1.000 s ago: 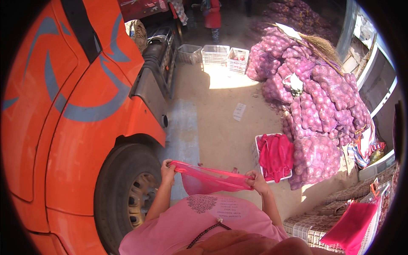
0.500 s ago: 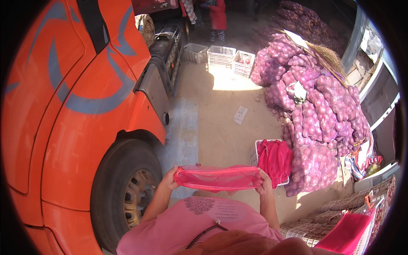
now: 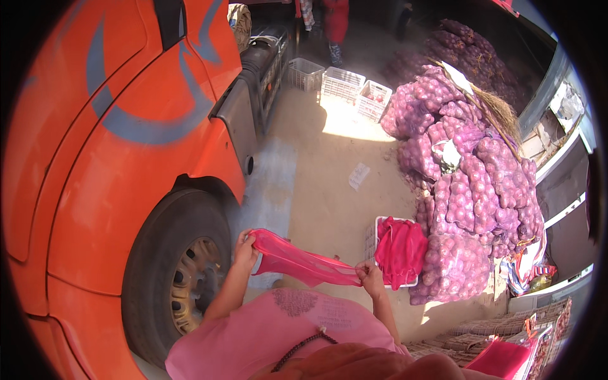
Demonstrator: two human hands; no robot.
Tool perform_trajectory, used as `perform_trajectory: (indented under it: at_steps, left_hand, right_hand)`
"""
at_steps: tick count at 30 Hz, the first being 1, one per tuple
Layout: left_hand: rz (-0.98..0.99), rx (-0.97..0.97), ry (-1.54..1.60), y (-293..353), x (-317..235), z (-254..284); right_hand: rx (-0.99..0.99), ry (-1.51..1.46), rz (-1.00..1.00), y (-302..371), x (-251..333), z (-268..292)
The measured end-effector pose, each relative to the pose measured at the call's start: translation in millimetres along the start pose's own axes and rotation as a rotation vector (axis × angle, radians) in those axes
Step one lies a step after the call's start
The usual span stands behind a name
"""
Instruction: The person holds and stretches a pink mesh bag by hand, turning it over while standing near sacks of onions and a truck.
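A red-pink mesh bag (image 3: 307, 263) is stretched out in front of my body between both hands. My left hand (image 3: 246, 248) grips its left end, held a little higher. My right hand (image 3: 369, 277) pinches the other end, where the mesh narrows. Between them the thin mesh sags and looks empty. Just beyond my right hand stands a white plastic crate (image 3: 372, 237), heaped with more red mesh bags (image 3: 401, 252).
An orange truck (image 3: 120, 183) with a big front wheel (image 3: 180, 266) stands close on my left. Mesh sacks of purple onions (image 3: 459, 190) are piled on the right, a straw broom (image 3: 497, 114) on top. White crates (image 3: 342, 85) and a person (image 3: 335, 28) are farther back.
The mesh bag has gone from level and spread wide to slanting down rightward. My right hand has moved left and now pinches a narrowed end. The whole view has shifted slightly.
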State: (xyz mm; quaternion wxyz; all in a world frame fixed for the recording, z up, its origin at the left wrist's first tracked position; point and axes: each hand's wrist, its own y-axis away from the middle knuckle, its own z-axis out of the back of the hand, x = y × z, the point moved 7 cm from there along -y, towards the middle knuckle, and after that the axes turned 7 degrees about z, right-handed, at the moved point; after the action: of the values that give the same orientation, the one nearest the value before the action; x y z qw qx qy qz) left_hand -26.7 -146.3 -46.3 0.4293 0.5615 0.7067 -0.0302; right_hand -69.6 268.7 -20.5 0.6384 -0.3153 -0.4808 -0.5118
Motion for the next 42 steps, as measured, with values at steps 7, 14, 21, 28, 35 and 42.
perform_trajectory:
  at_steps: [7,14,21,28,35,42]
  left_hand:
    - [0.256,0.332,-1.164,12.7,13.8,-26.2]
    - [0.599,0.329,0.087,14.1,9.1,-53.1]
    - [0.015,0.266,-1.102,-78.6,8.8,14.1]
    - [0.091,-0.069,-0.912,-124.9,28.9,81.0]
    - [0.384,0.027,-0.269,-115.9,63.5,31.4]
    - [0.57,0.893,-1.136,-14.6,61.3,-19.4]
  right_hand:
    - [-0.475,-1.116,-0.188,3.7,-19.9,22.4]
    - [-0.194,-1.197,-0.322,8.0,16.2,-3.0]
    - [-0.2,-1.001,-0.372,11.6,6.3,-59.9]
    - [-0.07,-0.727,-0.354,40.9,78.6,-103.4]
    - [-0.066,0.36,-0.182,114.4,27.7,-119.9]
    - [-0.85,-0.657,-0.23,231.7,-23.0,-64.2]
